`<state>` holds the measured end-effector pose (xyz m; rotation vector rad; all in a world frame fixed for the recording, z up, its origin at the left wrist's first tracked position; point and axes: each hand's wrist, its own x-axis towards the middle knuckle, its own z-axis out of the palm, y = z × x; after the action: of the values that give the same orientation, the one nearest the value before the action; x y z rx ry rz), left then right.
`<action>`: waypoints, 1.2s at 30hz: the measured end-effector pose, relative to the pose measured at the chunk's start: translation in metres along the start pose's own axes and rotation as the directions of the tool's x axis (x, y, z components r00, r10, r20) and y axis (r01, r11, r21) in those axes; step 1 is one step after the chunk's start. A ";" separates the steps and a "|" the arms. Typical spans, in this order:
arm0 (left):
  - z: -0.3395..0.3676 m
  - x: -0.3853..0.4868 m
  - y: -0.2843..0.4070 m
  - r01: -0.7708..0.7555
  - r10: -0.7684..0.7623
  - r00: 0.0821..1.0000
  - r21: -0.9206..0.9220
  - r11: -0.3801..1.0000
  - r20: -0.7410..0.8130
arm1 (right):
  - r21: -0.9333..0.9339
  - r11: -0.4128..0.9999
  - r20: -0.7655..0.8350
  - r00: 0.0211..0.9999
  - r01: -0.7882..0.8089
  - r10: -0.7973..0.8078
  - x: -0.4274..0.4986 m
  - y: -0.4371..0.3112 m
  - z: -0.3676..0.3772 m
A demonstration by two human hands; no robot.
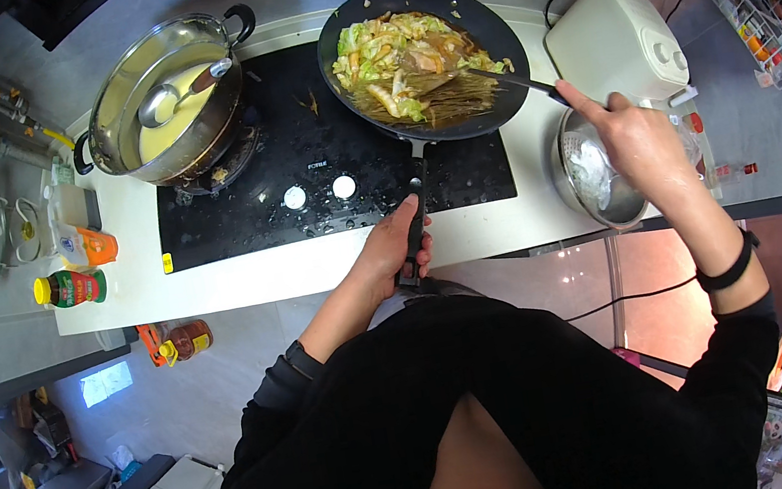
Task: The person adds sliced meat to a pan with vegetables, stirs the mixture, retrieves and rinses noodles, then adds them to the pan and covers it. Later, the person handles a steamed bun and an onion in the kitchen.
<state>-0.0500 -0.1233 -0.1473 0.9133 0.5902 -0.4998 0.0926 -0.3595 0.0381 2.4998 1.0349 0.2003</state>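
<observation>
My left hand (395, 244) grips the black handle of a dark wok (512, 93) at the right side of the gas cooktop (244, 225). In my right hand (641, 139) is the handle of a spatula (514, 79), its index finger stretched along it. The spatula's blade reaches into the wok, partly covered by food. Chopped cabbage (357, 44) with sauce fills the far part of the wok. Thin brownish noodles (464, 98) lie on the near side, a few cabbage pieces on top.
A steel pot (108, 127) with yellow liquid and a ladle (159, 106) stands on the left burner. Right of the wok are a white appliance (604, 45) and a metal bowl (559, 177) below my right forearm. Bottles (75, 287) line the counter's left end.
</observation>
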 end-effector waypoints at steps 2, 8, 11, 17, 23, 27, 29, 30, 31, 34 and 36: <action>0.000 0.000 0.000 -0.006 0.006 1.000 0.003 1.000 -0.002 | 0.005 1.000 0.045 0.999 0.005 -0.005 -0.008 0.004 -0.013; 0.000 0.002 -0.001 0.014 -0.014 1.000 0.000 1.000 -0.011 | 0.011 1.000 0.167 0.986 -0.004 0.002 0.003 -0.025 0.018; 0.000 0.001 -0.001 -0.001 0.001 1.000 0.009 1.000 -0.022 | 0.052 0.997 0.064 0.997 -0.050 0.047 0.022 -0.030 0.038; 0.002 -0.002 0.003 0.006 -0.006 1.000 0.007 1.000 -0.019 | 0.072 0.993 0.080 0.993 -0.090 0.084 0.023 -0.018 0.008; 0.000 -0.002 0.001 -0.004 0.004 1.000 0.035 0.999 0.000 | 0.107 0.990 -0.049 0.994 -0.092 0.098 0.013 -0.004 -0.016; 0.001 0.001 0.001 -0.001 0.001 1.000 0.009 1.000 0.009 | 0.065 0.998 -0.050 0.998 -0.021 0.024 0.028 -0.007 0.006; 0.000 0.000 0.001 0.003 -0.003 1.000 -0.003 1.000 0.012 | 0.097 0.995 -0.021 1.000 0.024 -0.022 0.026 -0.004 0.010; 0.000 -0.001 0.001 -0.008 0.008 1.000 0.000 1.000 0.019 | 0.101 0.995 0.024 0.999 0.027 -0.029 0.022 -0.001 0.010; 0.000 -0.001 0.001 -0.012 0.012 1.000 0.005 1.000 0.022 | 0.081 0.996 0.047 0.998 0.029 -0.033 0.019 -0.001 0.009; 0.000 -0.002 0.002 -0.010 0.010 1.000 0.030 0.999 0.005 | 0.019 0.999 0.098 0.995 0.031 -0.033 0.014 -0.003 0.004; 0.001 -0.002 0.002 -0.006 0.006 1.000 0.040 0.999 0.003 | -0.022 0.999 0.124 0.992 0.037 -0.034 0.018 -0.011 0.002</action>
<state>-0.0494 -0.1226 -0.1445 0.9518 0.5765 -0.5092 0.0990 -0.3401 0.0304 2.4367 1.0190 0.0469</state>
